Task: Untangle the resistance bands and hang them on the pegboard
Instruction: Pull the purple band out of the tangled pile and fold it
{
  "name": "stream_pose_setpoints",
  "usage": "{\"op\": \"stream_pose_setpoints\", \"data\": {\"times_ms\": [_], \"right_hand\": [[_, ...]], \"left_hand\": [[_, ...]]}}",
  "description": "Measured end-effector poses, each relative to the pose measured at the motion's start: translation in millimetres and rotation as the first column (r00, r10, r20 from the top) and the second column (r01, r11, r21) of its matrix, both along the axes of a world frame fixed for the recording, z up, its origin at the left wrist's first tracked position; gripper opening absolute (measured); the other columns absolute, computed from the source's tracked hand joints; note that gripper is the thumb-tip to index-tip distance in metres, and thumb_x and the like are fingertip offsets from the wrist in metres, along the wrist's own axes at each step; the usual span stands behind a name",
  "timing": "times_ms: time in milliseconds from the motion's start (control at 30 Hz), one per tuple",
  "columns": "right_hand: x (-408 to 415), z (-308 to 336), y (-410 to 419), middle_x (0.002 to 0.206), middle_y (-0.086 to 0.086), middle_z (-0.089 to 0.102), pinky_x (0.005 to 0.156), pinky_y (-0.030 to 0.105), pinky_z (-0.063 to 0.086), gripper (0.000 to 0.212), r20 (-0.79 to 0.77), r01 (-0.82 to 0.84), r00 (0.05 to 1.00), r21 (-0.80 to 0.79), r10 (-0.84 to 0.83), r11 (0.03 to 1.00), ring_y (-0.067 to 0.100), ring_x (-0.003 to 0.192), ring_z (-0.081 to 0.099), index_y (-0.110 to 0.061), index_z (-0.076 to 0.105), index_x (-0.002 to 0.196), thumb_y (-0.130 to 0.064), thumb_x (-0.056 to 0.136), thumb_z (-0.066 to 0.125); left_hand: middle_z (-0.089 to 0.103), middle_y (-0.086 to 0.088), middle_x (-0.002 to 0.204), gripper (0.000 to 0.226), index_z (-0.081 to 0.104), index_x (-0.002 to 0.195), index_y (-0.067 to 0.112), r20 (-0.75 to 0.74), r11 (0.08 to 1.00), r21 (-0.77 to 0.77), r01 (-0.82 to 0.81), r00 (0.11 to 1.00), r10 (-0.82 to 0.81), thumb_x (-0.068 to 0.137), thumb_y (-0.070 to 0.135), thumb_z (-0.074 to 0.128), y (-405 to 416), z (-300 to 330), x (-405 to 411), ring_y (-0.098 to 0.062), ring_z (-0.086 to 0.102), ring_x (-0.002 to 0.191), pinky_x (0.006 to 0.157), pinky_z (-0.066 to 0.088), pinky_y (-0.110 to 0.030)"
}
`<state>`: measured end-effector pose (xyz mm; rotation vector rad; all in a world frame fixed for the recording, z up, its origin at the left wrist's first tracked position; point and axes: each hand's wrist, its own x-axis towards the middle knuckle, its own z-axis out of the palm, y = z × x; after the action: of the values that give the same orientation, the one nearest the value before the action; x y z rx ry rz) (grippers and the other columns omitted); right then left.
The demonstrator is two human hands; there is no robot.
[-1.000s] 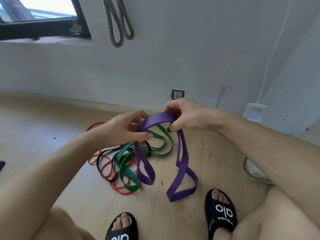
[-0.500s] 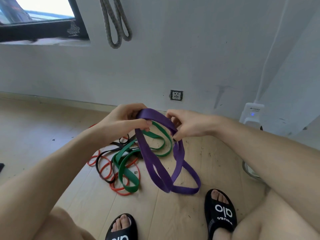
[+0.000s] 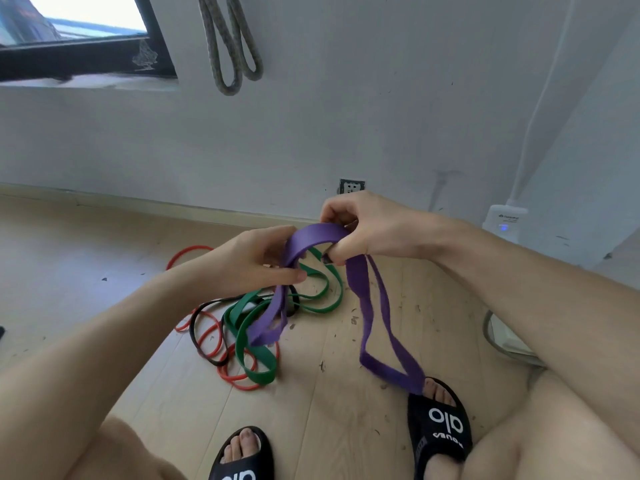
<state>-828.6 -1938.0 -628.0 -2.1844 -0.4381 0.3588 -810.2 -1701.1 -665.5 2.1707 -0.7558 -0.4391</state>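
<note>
Purple flat rubber resistance band (image 3: 360, 292) is raised between both hands — left hand (image 3: 249, 261) and right hand (image 3: 363, 226) fingers curled round it (clear of the floor tangle (image 3: 256, 341)), probably to free its loops

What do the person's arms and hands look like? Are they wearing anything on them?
Both arms are bare right up to the frame edge: no sleeves show. The left hand and the right hand wear no gloves, and no rings, watch or bracelet can be seen on the fingers or wrists. The only things visibly worn are black slide sandals with white lettering on the feet.
</note>
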Motion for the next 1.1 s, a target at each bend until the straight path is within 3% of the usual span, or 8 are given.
{"op": "stream_pose_setpoints", "data": {"times_ms": [200, 367, 500, 600, 767, 900, 1000, 1100], "right_hand": [[-1, -6, 0, 0.076, 0.001, 0.071, 0.061, 0.028, 0.048, 0.024, 0.024, -0.001, 1.0, -0.036, 0.002, 0.999, 0.01, 0.065, 0.062, -0.02, 0.066, 0.088, -0.007, 0.072, 0.079], [-3, -2, -1, 0.08, 0.007, 0.074, 0.058, 0.02, 0.048, 0.024, 0.02, 0.036, 0.999, 0.004, -0.036, 0.999, 0.009, 0.062, 0.063, -0.012, 0.067, 0.094, -0.001, 0.075, 0.077], [-3, -2, -3, 0.087, 0.008, 0.076, 0.063, 0.026, 0.053, 0.026, 0.027, 0.039, 0.999, -0.018, -0.039, 0.999, 0.013, 0.068, 0.067, -0.014, 0.067, 0.098, -0.006, 0.076, 0.079], [-2, 2, -7, 0.091, 0.004, 0.076, 0.07, 0.028, 0.057, 0.029, 0.004, 0.02, 1.0, -0.032, -0.02, 0.999, 0.018, 0.078, 0.072, -0.017, 0.068, 0.101, -0.009, 0.077, 0.081], [3, 0, -19, 0.076, 0.0, 0.064, 0.062, 0.028, 0.047, 0.019, -0.05, -0.061, 0.998, -0.315, 0.048, 0.947, 0.01, 0.065, 0.059, -0.013, 0.067, 0.091, -0.012, 0.076, 0.079], [4, -1, -23, 0.073, 0.003, 0.057, 0.06, 0.028, 0.042, 0.018, -0.009, 0.002, 1.0, -0.279, -0.005, 0.96, 0.012, 0.063, 0.052, -0.011, 0.063, 0.088, -0.01, 0.077, 0.076], [1, -3, -19, 0.073, 0.007, 0.062, 0.059, 0.027, 0.041, 0.014, 0.082, 0.037, 0.996, -0.221, -0.02, 0.975, 0.01, 0.061, 0.052, -0.015, 0.067, 0.086, -0.013, 0.077, 0.078], [-2, -3, -11, 0.075, -0.002, 0.067, 0.059, 0.024, 0.044, 0.012, 0.197, 0.063, 0.98, -0.221, -0.019, 0.973, 0.006, 0.061, 0.056, -0.019, 0.07, 0.087, -0.018, 0.078, 0.078]], "left_hand": [[0.074, 0.003, 0.089, 0.027, 0.063, 0.106, 0.023, 0.028, 0.997, -0.073, 0.006, 1.0, -0.004, 0.086, 0.03, 0.079, -6, 9, -6, -0.016, 0.07, 0.079, 0.079, 0.059, -0.038], [0.073, 0.008, 0.085, 0.034, 0.06, 0.108, 0.023, 0.041, 0.996, -0.089, 0.018, 0.999, -0.014, 0.083, 0.042, 0.073, -12, 14, -9, -0.01, 0.069, 0.073, 0.074, 0.058, -0.029], [0.073, 0.008, 0.085, 0.018, 0.061, 0.107, 0.026, 0.064, 0.998, -0.065, -0.009, 0.998, 0.013, 0.092, 0.033, 0.07, -13, 14, -9, -0.007, 0.07, 0.073, 0.071, 0.055, -0.022], [0.076, 0.004, 0.091, 0.013, 0.061, 0.108, 0.027, 0.048, 0.996, -0.087, -0.031, 0.998, 0.035, 0.096, 0.029, 0.067, -10, 16, -4, -0.013, 0.075, 0.084, 0.074, 0.059, -0.025], [0.072, 0.013, 0.087, 0.015, 0.063, 0.103, 0.028, 0.095, 1.0, 0.019, 0.0, 0.995, -0.002, 0.093, 0.038, 0.066, -5, 20, -4, -0.01, 0.073, 0.079, 0.074, 0.058, -0.026], [0.073, 0.011, 0.088, 0.016, 0.062, 0.103, 0.028, 0.061, 0.999, 0.034, -0.012, 0.998, 0.01, 0.094, 0.04, 0.065, -1, 17, -2, -0.012, 0.075, 0.082, 0.08, 0.061, -0.032], [0.073, 0.01, 0.09, 0.012, 0.061, 0.1, 0.03, 0.039, 0.996, 0.087, 0.003, 0.999, -0.007, 0.095, 0.037, 0.069, 1, 8, -1, -0.011, 0.073, 0.082, 0.081, 0.059, -0.034], [0.068, 0.009, 0.085, 0.013, 0.058, 0.098, 0.032, 0.078, 0.987, 0.155, 0.035, 0.996, -0.048, 0.094, 0.037, 0.07, 0, 0, 0, -0.014, 0.067, 0.077, 0.079, 0.056, -0.04]]}}
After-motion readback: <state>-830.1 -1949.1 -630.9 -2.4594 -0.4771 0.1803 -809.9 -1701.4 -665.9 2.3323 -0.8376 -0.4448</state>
